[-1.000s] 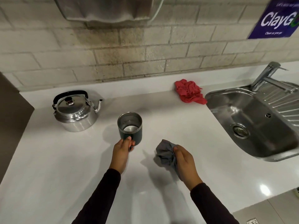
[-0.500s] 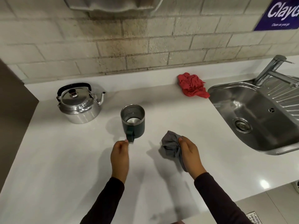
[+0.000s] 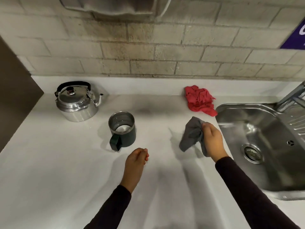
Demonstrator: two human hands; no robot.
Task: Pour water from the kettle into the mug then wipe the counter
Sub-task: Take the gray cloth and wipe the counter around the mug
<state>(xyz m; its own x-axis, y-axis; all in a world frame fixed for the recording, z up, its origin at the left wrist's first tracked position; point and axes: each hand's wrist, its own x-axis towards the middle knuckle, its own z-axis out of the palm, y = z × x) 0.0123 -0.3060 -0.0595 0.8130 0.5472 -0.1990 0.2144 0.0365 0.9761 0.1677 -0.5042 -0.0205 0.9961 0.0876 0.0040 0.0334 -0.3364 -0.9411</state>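
The faucet (image 3: 293,95) is cut off at the right edge, and so is the far side of the steel sink (image 3: 257,146) with its ribbed drainer. A metal fixture on the brick wall is clipped by the top edge, and only a corner of a purple sign shows at upper right. How much water the mug (image 3: 123,130) holds is hard to judge; its bright steel inside glints at the bottom.

The mug stands upright near the middle of the white tabletop (image 3: 49,162), its handle turned toward the person. The kettle (image 3: 76,102) sits behind and to the left of it, near the wall, lid on, spout pointing right, apart from the mug. A crumpled red cloth (image 3: 199,100) lies at the back, just beside the sink's rim.

The left hand (image 3: 136,161) hovers just in front of the mug's handle, fingers curled loosely, holding nothing and not touching the mug. The right hand (image 3: 211,139) is closed around a bunched grey cloth (image 3: 191,134), which hangs down close to the tabletop; whether it touches is unclear. This hand is near the sink's left edge.

Open tabletop lies in front of the mug and to the left; a dark panel borders it on the far left.
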